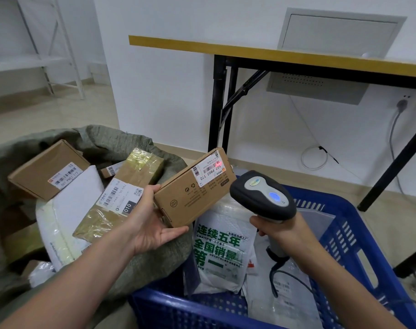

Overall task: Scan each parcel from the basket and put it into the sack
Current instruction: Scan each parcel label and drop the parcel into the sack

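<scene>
My left hand (150,222) holds a flat brown cardboard parcel (192,193) by its near end, above the gap between sack and basket. A red scanner dot glows on its white label (210,170). My right hand (280,229) grips the handle of a black and grey barcode scanner (261,195), whose head points at that label, blue light lit. The grey-green woven sack (131,269) on the left holds several boxes and a white mailer. The blue plastic basket (344,238) at the lower right contains white and clear poly-bag parcels (221,252).
A yellow-topped folding table (285,55) with black legs stands behind the basket against the white wall. Cables and a wall plug (402,104) hang at the right. White shelving (36,60) stands at the far left on the tiled floor.
</scene>
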